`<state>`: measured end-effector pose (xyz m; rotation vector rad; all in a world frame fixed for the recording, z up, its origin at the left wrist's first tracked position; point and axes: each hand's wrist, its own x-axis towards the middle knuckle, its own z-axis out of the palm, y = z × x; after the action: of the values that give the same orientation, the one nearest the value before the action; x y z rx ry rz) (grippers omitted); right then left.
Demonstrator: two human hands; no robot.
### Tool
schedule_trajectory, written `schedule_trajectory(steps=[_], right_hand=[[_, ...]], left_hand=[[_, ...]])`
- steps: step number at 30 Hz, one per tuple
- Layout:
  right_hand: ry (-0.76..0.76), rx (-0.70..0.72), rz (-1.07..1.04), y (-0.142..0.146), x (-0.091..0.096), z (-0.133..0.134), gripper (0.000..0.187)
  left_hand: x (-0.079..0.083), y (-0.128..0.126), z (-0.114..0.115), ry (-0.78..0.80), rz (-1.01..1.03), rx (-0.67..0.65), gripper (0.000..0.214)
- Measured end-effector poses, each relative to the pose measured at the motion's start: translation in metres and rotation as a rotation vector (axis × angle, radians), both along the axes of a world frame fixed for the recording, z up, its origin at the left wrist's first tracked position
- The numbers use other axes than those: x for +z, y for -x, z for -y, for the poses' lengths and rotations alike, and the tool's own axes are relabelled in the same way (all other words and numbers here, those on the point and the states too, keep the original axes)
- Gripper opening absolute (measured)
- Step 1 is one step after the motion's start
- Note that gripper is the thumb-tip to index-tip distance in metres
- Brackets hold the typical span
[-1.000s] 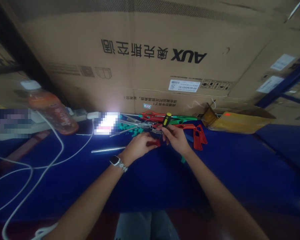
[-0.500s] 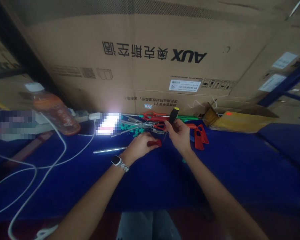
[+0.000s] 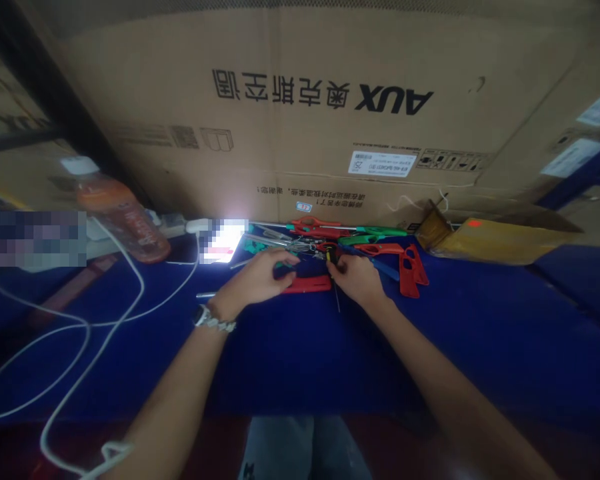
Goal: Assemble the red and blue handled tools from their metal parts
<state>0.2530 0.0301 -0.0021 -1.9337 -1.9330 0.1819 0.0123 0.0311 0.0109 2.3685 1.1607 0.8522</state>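
My left hand (image 3: 260,279) has its thumb and forefinger spread apart, with nothing between them. Beneath its fingertips a red handle (image 3: 310,285) lies on the blue table; a metal tube (image 3: 206,295) sticks out on the other side of the hand, and both look like parts of one stick lighter. A screwdriver (image 3: 329,255) with a black and yellow handle is held in my right hand (image 3: 357,279), its thin shaft pointing down toward the table. Just behind both hands lies a pile of red lighter bodies (image 3: 313,227), green ones (image 3: 385,232), metal rods and small green pieces (image 3: 255,245).
Red plastic shells (image 3: 411,272) lie right of the pile, near a yellow packet (image 3: 510,241). To the left are a lit phone (image 3: 225,241), a white cable (image 3: 139,280) and a leaning drink bottle (image 3: 123,217). A large carton (image 3: 290,147) stands across the back.
My left hand has loosened its grip on the red handle, which now lies on the table. My right hand has lowered the screwdriver toward the table. The view has shifted slightly.
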Motion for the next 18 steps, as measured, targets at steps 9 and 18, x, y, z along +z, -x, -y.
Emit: schedule_trajectory(steps=[9,18], right_hand=[[-0.318,0.499,0.123,0.028,0.009,0.028,0.038],[-0.028,0.805,0.125,0.068,0.007,-0.002,0.038]], left_hand=[[-0.022,0.078,0.022,0.102,0.023,0.051,0.026],[-0.025,0.071,0.020,0.099,0.081,0.021,0.006]])
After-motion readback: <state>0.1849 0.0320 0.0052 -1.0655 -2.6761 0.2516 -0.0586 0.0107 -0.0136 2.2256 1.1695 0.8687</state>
